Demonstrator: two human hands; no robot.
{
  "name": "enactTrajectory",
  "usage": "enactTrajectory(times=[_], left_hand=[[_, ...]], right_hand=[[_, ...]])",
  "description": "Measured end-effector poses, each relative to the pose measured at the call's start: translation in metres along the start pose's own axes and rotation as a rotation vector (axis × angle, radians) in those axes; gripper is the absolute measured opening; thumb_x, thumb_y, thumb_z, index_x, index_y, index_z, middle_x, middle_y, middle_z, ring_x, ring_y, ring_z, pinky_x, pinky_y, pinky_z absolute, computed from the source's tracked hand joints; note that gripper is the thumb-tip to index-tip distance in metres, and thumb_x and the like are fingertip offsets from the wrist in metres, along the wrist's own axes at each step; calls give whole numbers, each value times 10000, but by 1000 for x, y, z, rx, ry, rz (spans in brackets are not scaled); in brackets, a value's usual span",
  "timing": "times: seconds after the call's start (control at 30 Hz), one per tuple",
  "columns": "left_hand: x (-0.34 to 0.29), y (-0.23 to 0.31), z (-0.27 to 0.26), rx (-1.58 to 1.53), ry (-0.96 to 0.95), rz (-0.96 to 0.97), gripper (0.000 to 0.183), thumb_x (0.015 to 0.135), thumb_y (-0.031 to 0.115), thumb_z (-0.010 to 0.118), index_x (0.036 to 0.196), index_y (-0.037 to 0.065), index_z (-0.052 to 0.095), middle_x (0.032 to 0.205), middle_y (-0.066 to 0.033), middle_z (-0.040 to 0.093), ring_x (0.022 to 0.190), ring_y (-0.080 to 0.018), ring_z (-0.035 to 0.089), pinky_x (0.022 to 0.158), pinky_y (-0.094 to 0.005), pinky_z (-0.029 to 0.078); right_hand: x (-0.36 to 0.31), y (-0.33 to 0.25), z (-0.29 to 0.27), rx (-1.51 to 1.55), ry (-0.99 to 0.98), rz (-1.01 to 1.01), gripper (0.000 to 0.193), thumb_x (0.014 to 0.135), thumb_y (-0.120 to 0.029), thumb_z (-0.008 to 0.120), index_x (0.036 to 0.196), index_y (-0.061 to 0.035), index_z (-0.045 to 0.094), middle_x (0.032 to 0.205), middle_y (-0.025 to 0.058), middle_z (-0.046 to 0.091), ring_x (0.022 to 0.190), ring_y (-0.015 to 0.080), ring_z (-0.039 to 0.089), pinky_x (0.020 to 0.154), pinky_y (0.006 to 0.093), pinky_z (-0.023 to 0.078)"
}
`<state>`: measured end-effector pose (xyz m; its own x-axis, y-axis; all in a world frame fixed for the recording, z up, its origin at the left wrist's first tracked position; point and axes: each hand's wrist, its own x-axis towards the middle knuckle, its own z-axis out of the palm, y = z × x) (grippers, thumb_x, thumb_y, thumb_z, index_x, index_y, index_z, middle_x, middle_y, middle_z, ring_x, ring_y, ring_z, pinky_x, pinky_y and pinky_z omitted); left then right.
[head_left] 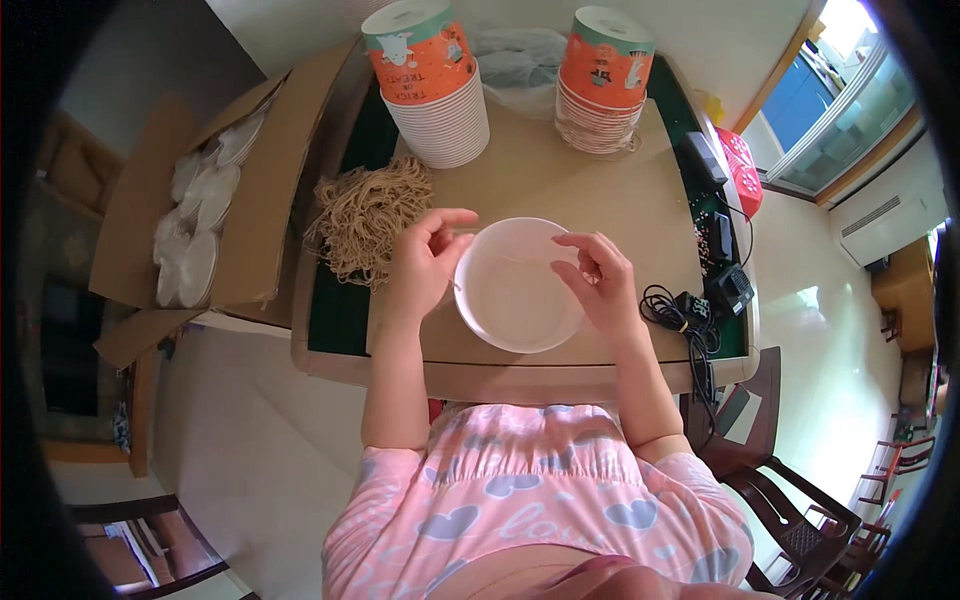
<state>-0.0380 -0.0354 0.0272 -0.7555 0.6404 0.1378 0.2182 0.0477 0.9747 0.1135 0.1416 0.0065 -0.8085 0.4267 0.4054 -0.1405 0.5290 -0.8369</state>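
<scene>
A round white paper bucket (518, 300) stands at the table's near edge, its open mouth facing up. Beside its left rim is my left hand (430, 262), thumb and forefinger apart. Over the right side of the mouth I hold my right hand (602, 278), with thumb and forefinger also apart and the other fingers curled. A short bit of twine seems to stick out at the bucket's left rim. No held thing shows in either hand, though a thin strand could be too fine to make out. Left of my left hand lies a loose heap of tan twine (365, 220).
Two upside-down stacks of orange-and-green printed paper buckets, the left stack (435, 105) and right stack (605, 75), stand at the back. A cardboard box (290, 190) of white lids is at left. Black cables (690, 325), adapters and a red basket (738, 172) line the right side.
</scene>
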Motion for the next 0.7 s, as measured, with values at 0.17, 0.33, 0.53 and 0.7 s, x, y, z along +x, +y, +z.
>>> enactTrajectory(times=[0.17, 0.33, 0.53, 0.7], left_hand=[[7, -23, -9, 288, 97, -29, 203, 859, 52, 638, 1056, 15, 670, 714, -25, 546, 640, -94, 496, 612, -244, 441], [11, -53, -3, 16, -33, -140, 170, 935, 116, 553, 982, -17, 647, 798, -48, 632, 734, -98, 575, 677, -244, 479], [12, -65, -3, -175, -162, -356, 166, 957, 123, 514, 918, 21, 638, 778, -11, 631, 649, -67, 554, 589, -220, 462], [8, -108, 12, -378, -177, -413, 175, 943, 102, 484, 936, 22, 639, 792, -6, 631, 684, -63, 558, 610, -217, 463]], right_hand=[[5, 18, 7, -71, 203, -26, 105, 839, -61, 666, 942, -43, 672, 730, 66, 526, 638, 143, 510, 558, 247, 422], [19, 28, 9, 288, 257, 359, 90, 895, -71, 603, 936, -27, 670, 664, -18, 551, 583, 40, 455, 518, 192, 362], [25, 61, 12, 463, 84, 476, 157, 926, -123, 571, 973, 4, 651, 697, -36, 543, 616, 26, 458, 524, 187, 359], [21, 95, 15, 465, -227, 696, 287, 902, -121, 561, 1144, 24, 614, 1009, 95, 664, 911, 137, 606, 775, 277, 494]])
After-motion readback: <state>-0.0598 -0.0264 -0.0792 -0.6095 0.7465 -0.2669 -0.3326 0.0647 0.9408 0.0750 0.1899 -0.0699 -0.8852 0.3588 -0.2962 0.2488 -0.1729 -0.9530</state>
